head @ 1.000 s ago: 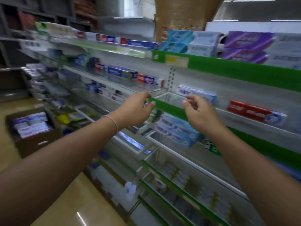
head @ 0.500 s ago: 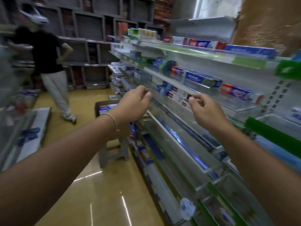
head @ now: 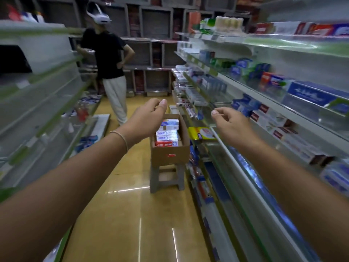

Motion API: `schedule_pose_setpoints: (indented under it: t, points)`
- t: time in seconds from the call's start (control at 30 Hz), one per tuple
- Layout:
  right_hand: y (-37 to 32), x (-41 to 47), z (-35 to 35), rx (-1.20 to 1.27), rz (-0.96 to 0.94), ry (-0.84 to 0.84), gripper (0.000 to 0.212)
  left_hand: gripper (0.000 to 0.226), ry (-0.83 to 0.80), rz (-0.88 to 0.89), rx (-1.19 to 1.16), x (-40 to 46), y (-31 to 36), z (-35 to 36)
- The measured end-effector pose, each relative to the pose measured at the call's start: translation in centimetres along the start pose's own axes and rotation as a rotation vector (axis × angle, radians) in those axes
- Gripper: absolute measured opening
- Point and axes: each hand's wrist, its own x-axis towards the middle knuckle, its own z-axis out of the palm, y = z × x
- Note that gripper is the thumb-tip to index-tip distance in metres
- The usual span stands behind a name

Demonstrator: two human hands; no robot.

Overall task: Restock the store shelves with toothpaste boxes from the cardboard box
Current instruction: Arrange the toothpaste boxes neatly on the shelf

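Note:
A brown cardboard box (head: 171,155) stands on a grey stool (head: 166,176) in the aisle, holding stacked blue-white and red toothpaste boxes (head: 167,132). My left hand (head: 147,119) hovers in the air just above and left of the box, fingers loosely curled, holding nothing. My right hand (head: 229,122) is stretched out to the right of the box, near the shelf edge, fingers loosely curled and empty. The store shelves (head: 264,103) on the right carry toothpaste boxes in blue, red and white.
Another person (head: 110,69) in a black shirt with a white headset stands further down the aisle. Shelves (head: 37,103) also line the left side. A yellow pack (head: 201,133) lies on the right shelf beside the box. The floor (head: 132,214) is glossy yellow.
The view has swung left from the right-hand shelves to face down the aisle. Both empty hands now point toward the cardboard box on the stool.

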Motion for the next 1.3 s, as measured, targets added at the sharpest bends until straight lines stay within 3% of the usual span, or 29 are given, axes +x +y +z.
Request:
schedule_pose_setpoints:
  t: [0.37, 0.63, 0.77, 0.93, 1.3]
  points:
    - [5.7, 13.1, 3.5, 0.135, -0.002, -0.131, 0.034, 0.033, 0.056, -0.143, -0.002, 10.7, -3.7, 3.9]
    - [8.9, 19.1, 7.4, 0.182, 0.032, -0.191, 0.012, 0.038, 0.097, -0.219, -0.048, 16.8, -9.5, 5.7]
    - [10.0, 22.5, 10.4, 0.185, 0.057, -0.201, 0.024, 0.034, 0.084, -0.23, -0.048, 20.4, -13.0, 6.1]
    - [11.6, 27.8, 15.2, 0.173, 0.086, -0.207, 0.025, 0.031, 0.063, -0.21, -0.072, 26.5, -18.1, 6.5]
    - [14.5, 38.1, 25.9, 0.18, 0.226, -0.091, 0.036, 0.025, -0.061, -0.265, -0.099, 39.2, -28.0, 5.6]
